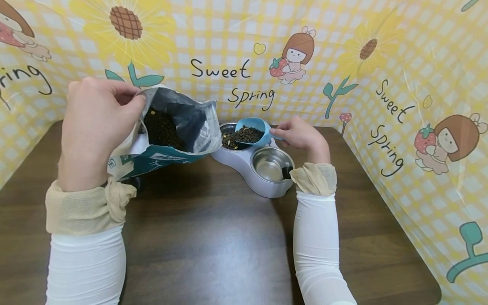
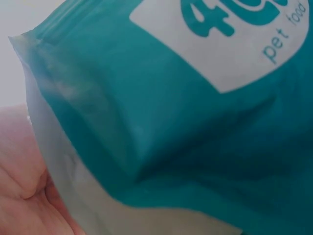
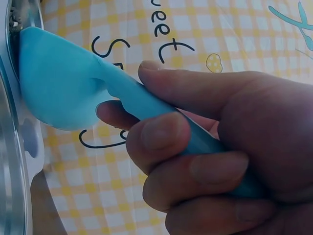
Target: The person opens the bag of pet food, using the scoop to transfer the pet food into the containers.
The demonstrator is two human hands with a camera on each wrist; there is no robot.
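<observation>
My left hand (image 1: 97, 120) pinches the top edge of a teal pet food bag (image 1: 164, 156), whose mouth gapes toward the head camera. Brown kibble lies inside against the silver lining. In the left wrist view the bag's printed teal side (image 2: 122, 98) fills most of the picture. My right hand (image 1: 303, 134) grips the handle of a blue scoop (image 1: 261, 127), fingers curled round it in the right wrist view. Kibble (image 1: 249, 134) fills the scoop, which is tilted over the far steel bowl (image 1: 228, 127); some kibble with yellow bits lies in that bowl.
Both steel bowls sit in a pale double-bowl stand (image 1: 244, 163); the near bowl (image 1: 271, 163) shows bare metal and has a small black piece at its rim. The stand is on a dark wooden table (image 1: 213, 237). Yellow checked cloth (image 1: 228, 38) walls the back and sides.
</observation>
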